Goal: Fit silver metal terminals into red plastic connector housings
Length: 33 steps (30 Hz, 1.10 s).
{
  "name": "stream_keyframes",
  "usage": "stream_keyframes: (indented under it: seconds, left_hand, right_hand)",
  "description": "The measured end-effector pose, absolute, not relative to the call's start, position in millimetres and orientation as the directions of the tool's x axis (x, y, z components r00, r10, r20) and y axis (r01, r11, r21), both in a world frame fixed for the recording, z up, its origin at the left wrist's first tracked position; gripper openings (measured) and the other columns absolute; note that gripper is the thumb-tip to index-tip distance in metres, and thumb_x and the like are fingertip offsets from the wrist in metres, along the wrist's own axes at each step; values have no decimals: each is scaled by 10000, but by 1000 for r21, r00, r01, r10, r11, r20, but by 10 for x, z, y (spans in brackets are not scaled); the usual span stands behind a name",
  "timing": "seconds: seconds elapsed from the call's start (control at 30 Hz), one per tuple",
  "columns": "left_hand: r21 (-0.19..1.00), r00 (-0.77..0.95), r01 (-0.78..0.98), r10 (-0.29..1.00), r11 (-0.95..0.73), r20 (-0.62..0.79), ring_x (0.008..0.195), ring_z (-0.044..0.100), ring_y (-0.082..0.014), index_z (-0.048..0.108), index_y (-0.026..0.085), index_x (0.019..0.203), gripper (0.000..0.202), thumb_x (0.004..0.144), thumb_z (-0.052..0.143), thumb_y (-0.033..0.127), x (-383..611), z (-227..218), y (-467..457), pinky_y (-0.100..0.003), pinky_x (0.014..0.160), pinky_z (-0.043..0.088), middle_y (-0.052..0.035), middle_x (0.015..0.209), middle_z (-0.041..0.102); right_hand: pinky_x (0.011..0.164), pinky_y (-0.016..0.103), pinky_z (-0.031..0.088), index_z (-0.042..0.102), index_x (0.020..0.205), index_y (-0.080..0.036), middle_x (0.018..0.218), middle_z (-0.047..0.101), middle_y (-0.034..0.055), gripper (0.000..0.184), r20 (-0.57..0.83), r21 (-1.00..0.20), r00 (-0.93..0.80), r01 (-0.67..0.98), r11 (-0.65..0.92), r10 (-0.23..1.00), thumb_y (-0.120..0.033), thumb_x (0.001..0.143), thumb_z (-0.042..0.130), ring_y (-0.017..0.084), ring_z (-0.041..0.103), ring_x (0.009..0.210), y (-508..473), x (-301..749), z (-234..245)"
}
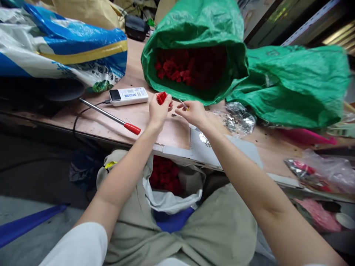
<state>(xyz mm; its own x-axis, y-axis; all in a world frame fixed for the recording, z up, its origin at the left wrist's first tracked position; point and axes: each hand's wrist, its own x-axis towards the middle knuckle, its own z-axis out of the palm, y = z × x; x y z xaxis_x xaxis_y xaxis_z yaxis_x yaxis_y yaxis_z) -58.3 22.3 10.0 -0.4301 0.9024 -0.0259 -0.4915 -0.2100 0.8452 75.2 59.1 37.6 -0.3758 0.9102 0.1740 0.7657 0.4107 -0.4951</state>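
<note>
Over the workbench's (172, 133) near edge, the left hand (158, 111) pinches a small red plastic piece (161, 98). The right hand (194, 112) nips a thin metal pin (184, 106) just beside it. Joining them seems the step in hand, and it calls for fine alignment. A green sack (194, 22) of red pieces lies behind.

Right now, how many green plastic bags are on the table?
2. The open green bag, holding red pieces, is at top centre; the second green bag lies to its right. More could be hidden beyond the frame.
</note>
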Motion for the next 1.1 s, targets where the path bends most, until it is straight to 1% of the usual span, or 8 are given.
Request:
stream_keyframes:
  seconds: [0.17,0.3,0.47,0.53,0.6,0.7,0.93,1.1]
  left_hand:
    - [849,-354,-524,923,-62,-152,518,523,-94,546,235,1006,271,894,661,453,-553,119,211,-214,564,463,43,657,533]
    - [827,-251,-559,963,-59,-101,573,582,-106,552,236,1053,328,951,518,546,-510,155,126,-214,560,474,5,761,597]
    - [745,-7,-667,1000,-15,14,901,673,-179,585,194,1005,414,864,631,580,-446,217,3,-278,708,548,-59,955,691]
    - [738,45,-675,998,-1,42,980,666,-192,597,181,1013,442,822,692,567,-394,228,-31,-289,734,556,-84,1029,706]
    - [748,43,-663,995,-38,88,998,672,-193,595,181,1031,445,796,742,529,-319,222,-64,-309,774,567,-88,1074,714]
    - [792,10,-592,981,-149,193,1001,700,-197,592,189,1058,421,785,787,443,-179,182,-118,-379,919,555,-81,1076,737]
    - [851,-78,-395,936,-345,344,1159,676,-249,645,192,912,319,691,873,228,70,33,-187,-408,997,556,-81,1130,746]
    - [857,-83,-356,926,-372,368,1172,670,-263,684,195,895,332,639,892,165,114,2,-201,-415,973,588,-72,1095,749]
  right_hand:
    - [635,287,303,718,784,-130,790,692,90,274,176,-320,-401,840,438,899,-371,877,624,190,521,712,556,594,153]
    - [639,290,309,654,638,-141,698,652,82,233,209,-427,-333,815,392,919,-273,830,638,189,508,693,494,679,170]
    - [550,257,330,650,677,-158,575,533,1,278,296,-597,-238,710,374,925,-344,871,578,138,458,557,345,1113,380]
    - [464,250,289,634,729,-171,525,415,-43,366,297,-746,-131,587,316,946,-480,904,548,109,356,454,225,1277,470]
    - [411,243,218,618,752,-190,522,311,-83,378,199,-951,2,242,193,980,-558,817,674,83,240,416,89,1385,538]
    - [396,237,174,634,772,-199,522,297,-91,387,114,-990,49,-77,118,992,-549,725,792,73,202,421,-67,1443,561]
    - [479,253,300,677,710,-181,550,418,-36,348,274,-939,113,246,240,955,-498,853,679,116,355,510,-102,1493,279]
    - [523,247,327,675,695,-184,594,466,-23,324,291,-925,127,292,244,948,-453,875,656,123,383,558,-127,1565,197]
